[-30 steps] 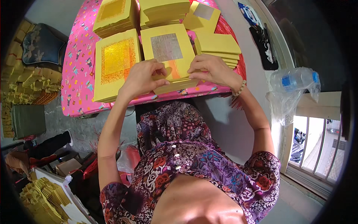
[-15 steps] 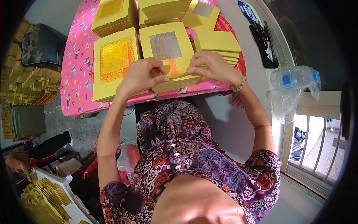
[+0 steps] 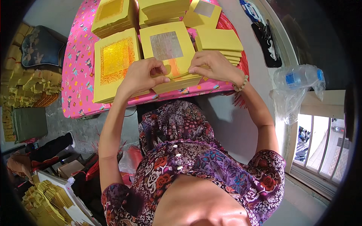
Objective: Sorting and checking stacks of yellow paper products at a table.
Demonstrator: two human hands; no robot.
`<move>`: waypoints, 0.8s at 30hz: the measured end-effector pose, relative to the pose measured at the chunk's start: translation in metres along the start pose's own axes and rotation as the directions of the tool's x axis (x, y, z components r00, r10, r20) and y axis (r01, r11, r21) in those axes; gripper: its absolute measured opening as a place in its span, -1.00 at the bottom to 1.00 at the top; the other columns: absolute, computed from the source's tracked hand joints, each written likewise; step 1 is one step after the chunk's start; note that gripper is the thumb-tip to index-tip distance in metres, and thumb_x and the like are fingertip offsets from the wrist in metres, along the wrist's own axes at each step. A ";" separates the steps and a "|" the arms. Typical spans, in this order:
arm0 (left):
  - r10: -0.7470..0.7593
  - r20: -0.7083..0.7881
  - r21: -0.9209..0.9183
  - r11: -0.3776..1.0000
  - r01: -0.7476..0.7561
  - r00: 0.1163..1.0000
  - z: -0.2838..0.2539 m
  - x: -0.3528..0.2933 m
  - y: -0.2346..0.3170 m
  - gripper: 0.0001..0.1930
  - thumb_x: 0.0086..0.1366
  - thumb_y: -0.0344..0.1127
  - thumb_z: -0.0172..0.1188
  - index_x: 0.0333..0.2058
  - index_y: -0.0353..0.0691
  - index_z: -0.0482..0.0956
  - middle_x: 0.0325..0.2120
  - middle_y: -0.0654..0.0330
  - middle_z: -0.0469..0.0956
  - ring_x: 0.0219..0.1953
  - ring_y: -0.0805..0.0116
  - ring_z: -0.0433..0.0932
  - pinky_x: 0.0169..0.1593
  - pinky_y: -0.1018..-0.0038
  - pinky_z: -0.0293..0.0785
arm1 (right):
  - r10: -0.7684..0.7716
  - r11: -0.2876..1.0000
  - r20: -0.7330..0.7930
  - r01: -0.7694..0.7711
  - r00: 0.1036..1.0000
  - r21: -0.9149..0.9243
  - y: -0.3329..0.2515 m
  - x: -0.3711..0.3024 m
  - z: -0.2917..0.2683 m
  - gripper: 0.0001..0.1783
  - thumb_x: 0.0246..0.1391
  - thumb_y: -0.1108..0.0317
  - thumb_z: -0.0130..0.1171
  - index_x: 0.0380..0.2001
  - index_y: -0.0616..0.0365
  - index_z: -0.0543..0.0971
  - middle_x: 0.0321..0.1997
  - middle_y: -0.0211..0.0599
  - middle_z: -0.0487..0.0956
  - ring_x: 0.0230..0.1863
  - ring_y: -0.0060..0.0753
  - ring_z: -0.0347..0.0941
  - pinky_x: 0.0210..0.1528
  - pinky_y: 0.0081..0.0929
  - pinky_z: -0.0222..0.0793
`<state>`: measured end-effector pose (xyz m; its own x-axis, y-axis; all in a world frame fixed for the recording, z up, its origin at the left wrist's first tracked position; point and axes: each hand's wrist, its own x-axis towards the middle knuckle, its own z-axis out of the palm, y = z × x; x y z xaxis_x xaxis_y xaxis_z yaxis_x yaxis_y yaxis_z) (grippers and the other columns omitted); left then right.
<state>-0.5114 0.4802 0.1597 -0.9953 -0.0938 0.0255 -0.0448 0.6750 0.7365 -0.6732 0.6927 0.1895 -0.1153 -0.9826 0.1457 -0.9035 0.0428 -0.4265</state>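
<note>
A stack of yellow paper sheets (image 3: 151, 37) lies in front of me, its top sheet bearing a silver foil square and an orange patch. At the near edge of this top sheet, my left hand (image 3: 146, 76) has thumb and fingers closed on the left part. My right hand (image 3: 215, 66), with a bead bracelet at the wrist, pinches the same edge further right. Between the two hands the edge looks slightly lifted or folded. Left of it stands a stack of yellow sheets with a gold foil square (image 3: 116, 56). Folded yellow paper (image 3: 220, 40) is piled to the right.
A pink patterned cloth (image 3: 81, 83) covers the table. More yellow paper stacks (image 3: 113, 13) stand at the back. A clear plastic bottle (image 3: 303, 80) and bag are by the barred window at right. A blue cushion (image 3: 43, 47) tops paper bundles at left.
Both hands keep their hold on the sheet's near edge, with barely any finger movement. The whole view has shifted slightly.
</note>
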 end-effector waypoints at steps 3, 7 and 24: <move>0.057 0.017 0.039 0.998 -0.058 0.998 -0.001 0.000 0.002 -0.62 -0.09 -0.10 0.42 -0.38 -0.23 0.56 -0.47 0.16 0.55 -0.36 0.26 0.57 -0.28 0.40 0.47 | 0.023 0.996 -0.005 -0.023 1.000 -0.084 -0.004 0.001 0.001 -0.77 0.05 0.20 0.13 -0.44 0.15 0.57 -0.44 -0.26 0.53 -0.40 -0.14 0.47 -0.35 -0.27 0.36; 0.234 -0.115 0.280 0.940 -0.194 0.966 0.010 -0.002 0.014 -0.63 -0.02 -0.21 0.37 -0.25 -0.21 0.49 -0.46 0.16 0.46 -0.28 0.18 0.50 -0.20 0.33 0.45 | -0.010 0.985 -0.076 -0.003 0.997 -0.172 -0.008 0.002 -0.002 -0.76 0.07 0.17 0.11 -0.41 0.14 0.54 -0.45 -0.25 0.51 -0.40 -0.13 0.46 -0.37 -0.27 0.36; 0.050 -0.407 -0.525 0.805 -0.278 0.912 -0.002 -0.007 0.024 -0.69 0.29 -0.41 0.07 0.00 -0.32 0.39 -0.28 0.15 0.55 -0.25 0.50 0.50 -0.18 0.56 0.43 | 0.292 0.540 -0.245 0.052 0.925 0.840 0.021 0.034 0.041 0.00 -0.13 0.32 0.41 0.25 0.26 -0.02 0.23 -0.04 0.22 0.29 -0.06 0.14 0.25 -0.21 0.17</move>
<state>-0.5055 0.4957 0.1791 -0.8750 -0.3492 0.3354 0.2863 0.1853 0.9400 -0.6797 0.6532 0.1491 -0.4715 -0.8517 0.2286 -0.1472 -0.1796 -0.9727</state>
